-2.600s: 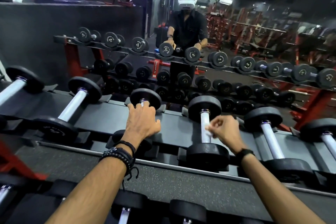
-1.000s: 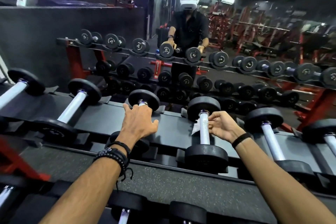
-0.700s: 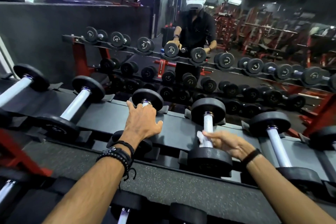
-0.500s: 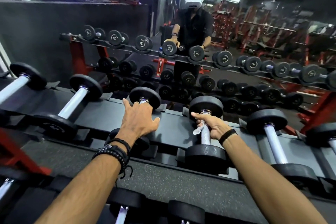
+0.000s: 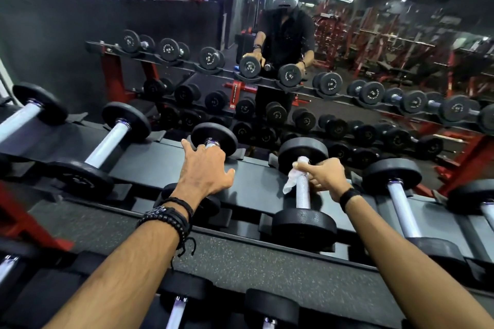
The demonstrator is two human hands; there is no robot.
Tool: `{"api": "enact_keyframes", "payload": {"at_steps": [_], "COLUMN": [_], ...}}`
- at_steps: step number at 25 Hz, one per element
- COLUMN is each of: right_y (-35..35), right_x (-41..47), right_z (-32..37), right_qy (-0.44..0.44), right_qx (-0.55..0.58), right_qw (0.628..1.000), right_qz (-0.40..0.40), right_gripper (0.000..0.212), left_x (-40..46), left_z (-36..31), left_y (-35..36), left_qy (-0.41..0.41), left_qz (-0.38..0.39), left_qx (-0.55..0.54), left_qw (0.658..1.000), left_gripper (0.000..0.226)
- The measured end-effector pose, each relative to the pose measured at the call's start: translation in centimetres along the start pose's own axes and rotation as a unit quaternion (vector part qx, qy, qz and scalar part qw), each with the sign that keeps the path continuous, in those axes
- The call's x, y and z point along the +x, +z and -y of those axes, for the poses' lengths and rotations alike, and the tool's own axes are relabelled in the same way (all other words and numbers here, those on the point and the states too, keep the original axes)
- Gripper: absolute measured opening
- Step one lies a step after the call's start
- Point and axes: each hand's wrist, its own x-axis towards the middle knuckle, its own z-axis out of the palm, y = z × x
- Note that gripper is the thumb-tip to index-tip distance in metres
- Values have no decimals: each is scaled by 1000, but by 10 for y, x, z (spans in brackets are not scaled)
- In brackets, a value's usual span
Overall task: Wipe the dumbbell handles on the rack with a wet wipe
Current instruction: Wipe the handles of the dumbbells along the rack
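Black-headed dumbbells with silver handles lie side by side on the top shelf of a dark rack (image 5: 256, 189). My right hand (image 5: 324, 177) grips the far end of one dumbbell's handle (image 5: 303, 195) with a white wet wipe (image 5: 294, 176) wrapped round it; a loose end of the wipe hangs to the left. My left hand (image 5: 204, 168) rests over the handle of the neighbouring dumbbell (image 5: 213, 139) to the left, fingers spread, and hides that handle.
More dumbbells (image 5: 402, 203) sit to the right and others (image 5: 107, 145) to the left on the same shelf. A lower shelf (image 5: 240, 264) holds further dumbbells. A mirror (image 5: 347, 61) behind the rack reflects the person and red gym machines.
My right hand slid with the wipe down the handle toward the near head, then back up to the far end. My left hand stayed on its dumbbell.
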Motion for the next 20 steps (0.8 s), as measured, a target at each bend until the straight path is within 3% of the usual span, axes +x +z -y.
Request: {"api": "enact_keyframes", "payload": {"at_steps": [1, 3, 5, 6, 8, 10, 12, 14, 17, 20], "right_y": [0, -4, -13, -19, -26, -25, -17, -10, -7, -4], "right_x": [-2, -19, -42, -46, -40, -23, -12, -14, -31, -33], "right_z": [-3, -18, -35, -39, -35, -27, -24, -34, -41, -36], "right_qy": [11, 64, 100, 103, 110, 88, 52, 46, 29, -49], "right_qx": [14, -14, -36, -25, 26, 92, 149, 202, 260, 216], "right_qw": [1000, 989, 966, 963, 970, 985, 987, 978, 965, 975], "right_qz": [17, 131, 235, 248, 217, 116, 9, -8, 15, -20], "right_gripper": [47, 42, 49, 53, 40, 28, 37, 35, 13, 5], "left_x": [0, 0, 1, 2, 2, 2, 1, 0, 1, 2], "left_z": [0, -1, 0, -1, -1, -1, -1, -2, -2, -3], "left_y": [-1, 0, 2, 2, 3, 3, 1, 0, 1, 3], "left_qy": [-1, -1, 5, 10, 15, 13, 7, 3, 8, 13], "left_qz": [-3, -3, -2, -5, 4, 7, 1, 3, 5, 14], "left_qx": [-2, 0, 12, 21, 32, 24, 8, 6, 20, 28], "left_qw": [1000, 1000, 1000, 1000, 999, 1000, 1000, 1000, 1000, 999], "left_gripper": [37, 37, 38, 39, 39, 38, 37, 37, 39, 40]}}
